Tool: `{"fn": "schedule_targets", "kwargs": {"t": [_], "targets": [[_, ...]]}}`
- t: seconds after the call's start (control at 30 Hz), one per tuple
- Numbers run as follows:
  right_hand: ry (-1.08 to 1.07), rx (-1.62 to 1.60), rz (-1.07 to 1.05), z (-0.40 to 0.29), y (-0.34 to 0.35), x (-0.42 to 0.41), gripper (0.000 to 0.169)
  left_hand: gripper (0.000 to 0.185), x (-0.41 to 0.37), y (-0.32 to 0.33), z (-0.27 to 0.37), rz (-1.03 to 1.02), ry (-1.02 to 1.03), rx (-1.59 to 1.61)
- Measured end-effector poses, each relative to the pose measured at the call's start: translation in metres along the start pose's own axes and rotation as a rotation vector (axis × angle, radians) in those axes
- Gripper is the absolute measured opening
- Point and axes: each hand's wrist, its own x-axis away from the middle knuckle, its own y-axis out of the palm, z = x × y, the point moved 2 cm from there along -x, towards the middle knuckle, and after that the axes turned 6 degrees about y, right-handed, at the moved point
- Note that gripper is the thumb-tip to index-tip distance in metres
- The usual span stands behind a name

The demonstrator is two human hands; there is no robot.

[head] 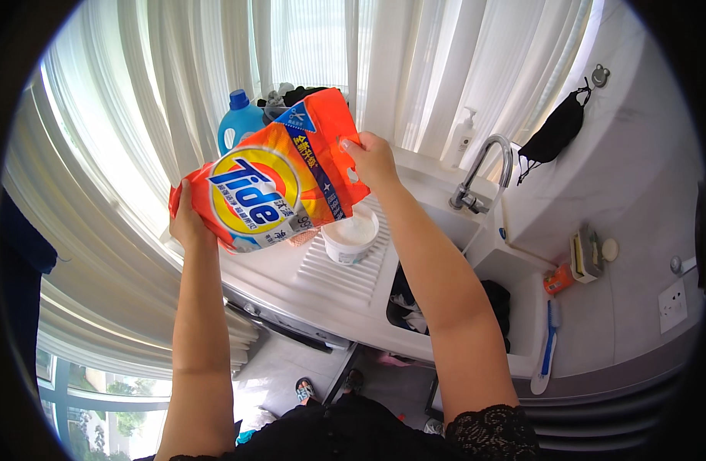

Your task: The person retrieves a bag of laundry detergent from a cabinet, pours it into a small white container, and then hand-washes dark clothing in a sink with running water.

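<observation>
A large orange Tide detergent bag (272, 178) is held up in both hands above the ribbed washboard (341, 276) of a white laundry sink. My left hand (190, 222) grips its lower left end. At the handle end on the upper right, my right hand (371, 160) pinches the plastic. The bag's top edge hides part of the scene behind it. Just below the bag's right end stands a white tub (351, 236) with pale powder in it, on the washboard. Whether the bag is cut open cannot be seen.
The sink basin (525, 322) with dark clothes lies right, under a chrome tap (497, 155). Behind the bag are a blue detergent bottle (235, 118) and a bin of clothes (298, 95). A pump bottle (461, 138) stands near the tap; a blue brush (550, 340) rests on the right ledge.
</observation>
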Motion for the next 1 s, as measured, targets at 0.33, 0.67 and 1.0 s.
{"fn": "schedule_targets", "kwargs": {"t": [0.33,0.67,1.0], "targets": [[-0.302,0.384,-0.062,-0.05,0.052,-0.004,0.02,0.034,-0.014,-0.087,-0.069,-0.064,-0.149,0.288],[-0.338,0.46,-0.117,-0.056,0.075,-0.006,0.019,0.042,0.001,-0.113,-0.104,-0.042,-0.331,0.229],[-0.623,0.876,0.088,-0.089,0.144,0.031,0.013,0.08,-0.027,-0.077,-0.039,-0.246,0.405,-0.671]]}}
